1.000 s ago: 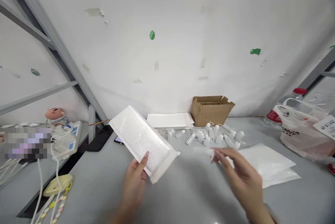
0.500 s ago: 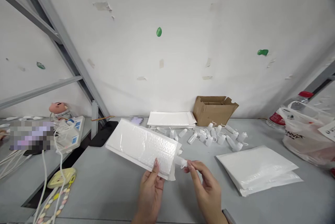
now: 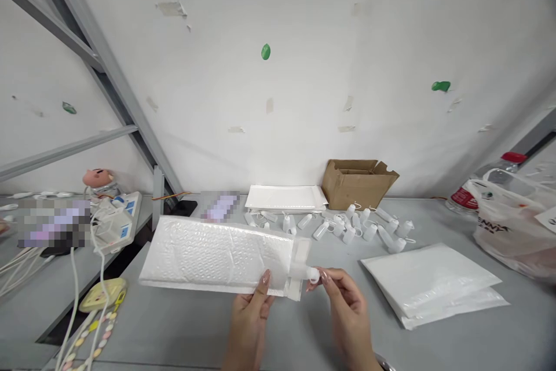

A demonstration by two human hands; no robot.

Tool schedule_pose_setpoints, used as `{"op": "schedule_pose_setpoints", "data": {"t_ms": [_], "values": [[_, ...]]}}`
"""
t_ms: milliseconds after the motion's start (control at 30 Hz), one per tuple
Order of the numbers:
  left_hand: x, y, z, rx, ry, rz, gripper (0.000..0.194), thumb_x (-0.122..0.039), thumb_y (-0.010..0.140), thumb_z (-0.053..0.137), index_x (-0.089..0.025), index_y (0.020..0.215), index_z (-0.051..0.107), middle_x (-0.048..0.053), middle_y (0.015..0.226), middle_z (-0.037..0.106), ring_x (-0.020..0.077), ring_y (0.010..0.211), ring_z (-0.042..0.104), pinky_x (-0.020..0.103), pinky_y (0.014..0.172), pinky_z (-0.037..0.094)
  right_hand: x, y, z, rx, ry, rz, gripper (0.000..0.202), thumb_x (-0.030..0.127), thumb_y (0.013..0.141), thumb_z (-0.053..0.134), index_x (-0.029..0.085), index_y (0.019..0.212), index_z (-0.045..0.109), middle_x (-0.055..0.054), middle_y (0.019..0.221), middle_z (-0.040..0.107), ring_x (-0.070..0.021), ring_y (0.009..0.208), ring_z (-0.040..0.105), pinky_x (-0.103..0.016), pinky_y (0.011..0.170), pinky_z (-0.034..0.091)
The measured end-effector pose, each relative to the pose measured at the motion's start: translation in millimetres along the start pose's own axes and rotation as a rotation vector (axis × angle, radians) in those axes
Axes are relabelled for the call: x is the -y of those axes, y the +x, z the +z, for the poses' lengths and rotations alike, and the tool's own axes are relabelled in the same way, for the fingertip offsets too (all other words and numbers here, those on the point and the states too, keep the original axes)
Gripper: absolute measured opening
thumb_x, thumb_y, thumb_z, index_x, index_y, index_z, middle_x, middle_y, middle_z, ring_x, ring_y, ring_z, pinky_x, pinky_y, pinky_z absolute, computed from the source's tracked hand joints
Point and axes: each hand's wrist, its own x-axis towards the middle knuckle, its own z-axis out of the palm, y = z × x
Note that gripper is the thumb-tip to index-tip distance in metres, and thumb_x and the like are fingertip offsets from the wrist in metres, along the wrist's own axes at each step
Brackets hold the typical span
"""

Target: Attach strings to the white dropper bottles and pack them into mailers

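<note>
A white bubble mailer (image 3: 217,258) is gripped near its open end by my left hand (image 3: 252,310), thumb on top and fingers underneath. At that open end a small translucent plastic squeeze bottle (image 3: 311,274) pokes out, its body partly inside the mailer. My right hand (image 3: 345,301) pinches the bottle's cap end between thumb and forefinger. Behind them, several similar small bottles (image 3: 347,226) lie scattered on the grey table (image 3: 182,324). To the right rests a pile of white bubble mailers (image 3: 432,284).
At the back stand a brown cardboard box (image 3: 360,186) and a flat stack of white mailers (image 3: 284,197). A plastic bag (image 3: 512,232) and a red-capped bottle (image 3: 464,197) are at far right. A power strip (image 3: 117,223), cables and a beaded strap (image 3: 98,336) lie left.
The mailer has turned to nearly level, its far end dropping and moving left. The bottle and my right hand have shifted slightly right, still at the mailer's opening.
</note>
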Motion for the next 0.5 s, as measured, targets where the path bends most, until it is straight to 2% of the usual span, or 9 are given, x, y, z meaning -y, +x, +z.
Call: {"op": "schedule_pose_setpoints", "data": {"t_ms": [100, 167, 267, 367, 433, 500], "values": [[5, -5, 0.9, 0.067, 0.03, 0.021, 0.011, -0.019, 0.066, 0.074, -0.018, 0.076, 0.07, 0.005, 0.084, 0.074, 0.0252, 0.096, 0.065, 0.036, 0.087, 0.052, -3, -4, 1, 0.019, -0.043, -0.064, 0.014, 0.033, 0.081, 0.059, 0.024, 0.078, 0.068, -0.003, 0.067, 0.065, -0.0184, 0.073, 0.061, -0.028, 0.068, 0.05], [8, -7, 2.5, 0.083, 0.019, 0.011, 0.017, -0.02, 0.063, 0.075, -0.019, 0.079, 0.07, 0.005, 0.086, 0.073, 0.0247, 0.094, 0.066, 0.035, 0.086, 0.052, -8, -3, 1, 0.018, -0.05, -0.019, 0.015, 0.035, 0.08, 0.059, 0.024, 0.079, 0.069, -0.003, 0.07, 0.065, -0.0185, 0.073, 0.061, -0.029, 0.069, 0.051], [10, -8, 4.0, 0.073, 0.008, -0.031, 0.022, -0.02, 0.06, 0.077, -0.02, 0.081, 0.07, 0.005, 0.086, 0.073, 0.0236, 0.093, 0.066, 0.035, 0.087, 0.051, -15, 2, 0, -0.034, -0.08, 0.041, 0.02, 0.043, 0.073, 0.066, 0.023, 0.075, 0.071, -0.007, 0.088, 0.064, -0.0217, 0.088, 0.06, -0.03, 0.074, 0.05], [12, -7, -0.3, 0.092, 0.027, -0.034, 0.026, -0.023, 0.06, 0.077, -0.02, 0.085, 0.07, 0.007, 0.091, 0.073, 0.0244, 0.095, 0.065, 0.037, 0.087, 0.05, -19, 5, 0, 0.019, -0.05, 0.132, 0.025, 0.047, 0.067, 0.069, 0.023, 0.074, 0.073, -0.009, 0.097, 0.062, -0.0246, 0.097, 0.057, -0.032, 0.076, 0.049], [12, -11, -9.5, 0.143, 0.175, -0.022, 0.026, -0.031, 0.063, 0.075, -0.02, 0.087, 0.071, 0.009, 0.095, 0.072, 0.0262, 0.094, 0.065, 0.04, 0.083, 0.052, -17, 6, -1, 0.095, -0.002, 0.211, 0.024, 0.045, 0.071, 0.067, 0.022, 0.077, 0.074, -0.007, 0.089, 0.063, -0.0229, 0.089, 0.058, -0.032, 0.074, 0.048], [11, -20, -23.1, 0.279, 0.509, 0.075, 0.025, -0.04, 0.068, 0.069, -0.024, 0.088, 0.072, 0.009, 0.097, 0.071, 0.0268, 0.092, 0.066, 0.04, 0.079, 0.053, -13, 8, -2, 0.089, 0.001, 0.221, 0.023, 0.043, 0.072, 0.066, 0.022, 0.077, 0.074, -0.006, 0.082, 0.062, -0.0214, 0.082, 0.058, -0.031, 0.071, 0.048]]}}
